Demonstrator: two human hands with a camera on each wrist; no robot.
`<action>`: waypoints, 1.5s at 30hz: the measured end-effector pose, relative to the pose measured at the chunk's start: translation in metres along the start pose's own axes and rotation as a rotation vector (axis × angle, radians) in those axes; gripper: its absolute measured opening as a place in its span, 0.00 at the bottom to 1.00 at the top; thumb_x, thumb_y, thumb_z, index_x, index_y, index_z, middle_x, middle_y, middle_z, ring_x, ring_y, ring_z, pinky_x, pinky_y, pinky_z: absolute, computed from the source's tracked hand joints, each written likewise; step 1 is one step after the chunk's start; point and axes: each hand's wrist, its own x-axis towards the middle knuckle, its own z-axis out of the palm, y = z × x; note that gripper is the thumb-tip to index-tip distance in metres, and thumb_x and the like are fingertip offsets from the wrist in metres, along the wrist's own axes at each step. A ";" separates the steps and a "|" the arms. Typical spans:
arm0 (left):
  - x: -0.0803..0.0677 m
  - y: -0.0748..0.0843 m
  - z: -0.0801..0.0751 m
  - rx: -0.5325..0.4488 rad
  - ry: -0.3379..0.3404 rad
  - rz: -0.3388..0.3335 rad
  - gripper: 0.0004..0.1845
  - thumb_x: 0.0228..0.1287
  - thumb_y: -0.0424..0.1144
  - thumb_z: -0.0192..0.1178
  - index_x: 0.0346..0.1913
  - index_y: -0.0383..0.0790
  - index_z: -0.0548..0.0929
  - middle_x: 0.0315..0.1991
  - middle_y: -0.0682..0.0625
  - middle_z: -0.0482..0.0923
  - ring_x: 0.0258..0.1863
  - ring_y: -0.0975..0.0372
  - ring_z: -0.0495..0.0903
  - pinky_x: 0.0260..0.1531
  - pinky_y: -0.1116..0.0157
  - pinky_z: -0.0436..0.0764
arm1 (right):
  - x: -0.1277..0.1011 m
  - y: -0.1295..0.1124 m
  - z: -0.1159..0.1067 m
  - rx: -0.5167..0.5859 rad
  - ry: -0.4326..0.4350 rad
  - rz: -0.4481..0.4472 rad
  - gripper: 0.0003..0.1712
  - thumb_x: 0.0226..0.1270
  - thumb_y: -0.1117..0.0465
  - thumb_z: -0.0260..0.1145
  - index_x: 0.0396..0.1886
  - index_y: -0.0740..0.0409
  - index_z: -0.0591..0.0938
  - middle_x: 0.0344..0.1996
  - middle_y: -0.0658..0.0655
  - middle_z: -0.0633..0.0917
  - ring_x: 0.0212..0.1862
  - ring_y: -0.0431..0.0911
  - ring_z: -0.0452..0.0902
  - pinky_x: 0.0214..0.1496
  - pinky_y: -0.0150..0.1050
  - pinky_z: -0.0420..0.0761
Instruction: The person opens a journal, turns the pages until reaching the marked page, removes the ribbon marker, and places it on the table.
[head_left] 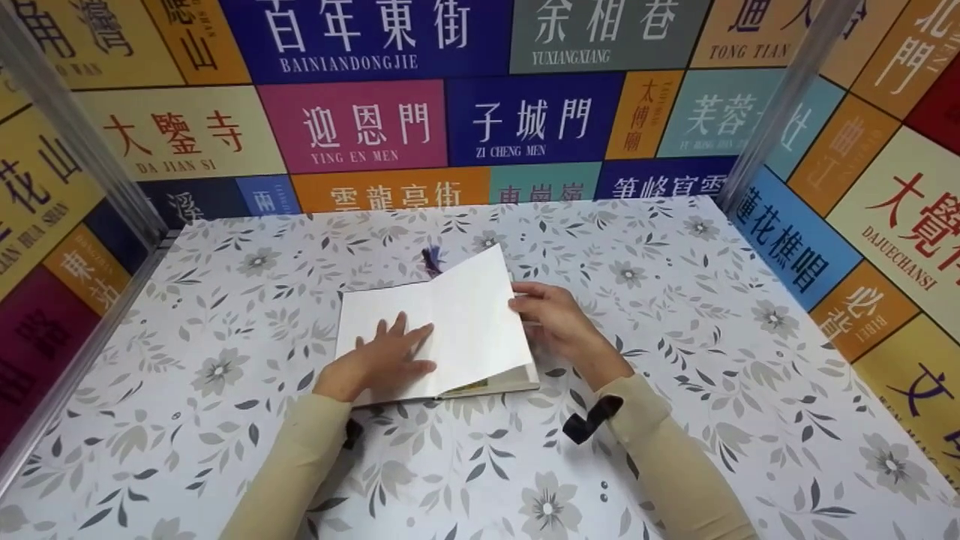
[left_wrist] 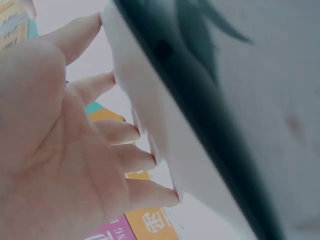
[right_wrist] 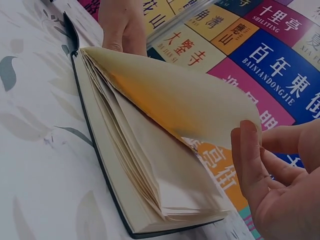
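Note:
An open notebook [head_left: 386, 311] with blank white pages and a dark cover lies on the table in the head view. My left hand [head_left: 386, 356] rests on its left page with straight, spread fingers; the left wrist view shows the fingertips pressing the paper. At the right edge my right hand [head_left: 559, 319] pinches a lifted page [head_left: 480, 315] between thumb and fingers. In the right wrist view that page [right_wrist: 185, 100] curves up from the spine, an orange tint showing on its underside. Below it the remaining page block [right_wrist: 125, 150] sits on the back cover.
A dark purple-blue tassel [head_left: 432, 259] sticks out past the notebook's top edge. The table [head_left: 225, 465] has a floral-patterned cover. Panels with place names [head_left: 352, 124] stand behind and at both sides. A black strap [head_left: 592, 420] hangs at the right wrist.

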 end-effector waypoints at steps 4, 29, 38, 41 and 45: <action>-0.008 -0.003 0.001 0.016 0.009 0.038 0.35 0.76 0.52 0.48 0.80 0.46 0.54 0.79 0.26 0.35 0.77 0.29 0.36 0.69 0.24 0.41 | -0.003 -0.002 0.003 0.002 0.007 0.005 0.27 0.68 0.67 0.60 0.67 0.60 0.76 0.52 0.58 0.86 0.45 0.45 0.85 0.46 0.40 0.86; -0.057 -0.050 -0.013 -0.087 0.542 0.138 0.26 0.77 0.43 0.52 0.72 0.38 0.69 0.68 0.37 0.72 0.68 0.43 0.72 0.68 0.44 0.72 | -0.019 -0.001 0.058 -0.491 -0.373 -0.328 0.25 0.76 0.64 0.54 0.71 0.59 0.73 0.73 0.60 0.71 0.74 0.57 0.65 0.72 0.53 0.73; -0.064 -0.051 -0.018 -0.151 0.588 0.122 0.35 0.79 0.58 0.41 0.80 0.44 0.54 0.78 0.40 0.57 0.77 0.44 0.59 0.75 0.41 0.58 | -0.025 0.008 0.063 -0.937 -0.502 -0.405 0.33 0.73 0.55 0.63 0.75 0.52 0.68 0.80 0.64 0.54 0.81 0.64 0.43 0.81 0.64 0.50; -0.065 -0.052 -0.018 -0.201 0.609 0.153 0.34 0.80 0.55 0.42 0.80 0.45 0.52 0.79 0.39 0.54 0.78 0.44 0.55 0.76 0.40 0.56 | -0.026 0.010 0.064 -1.013 -0.549 -0.386 0.36 0.71 0.54 0.64 0.77 0.51 0.66 0.81 0.65 0.51 0.81 0.67 0.36 0.81 0.66 0.43; -0.067 -0.053 -0.017 -0.253 0.617 0.195 0.34 0.79 0.51 0.45 0.81 0.45 0.51 0.79 0.40 0.53 0.79 0.45 0.53 0.77 0.41 0.54 | -0.026 0.013 0.067 -1.075 -0.582 -0.330 0.37 0.71 0.53 0.65 0.78 0.45 0.64 0.82 0.62 0.48 0.81 0.65 0.32 0.82 0.63 0.37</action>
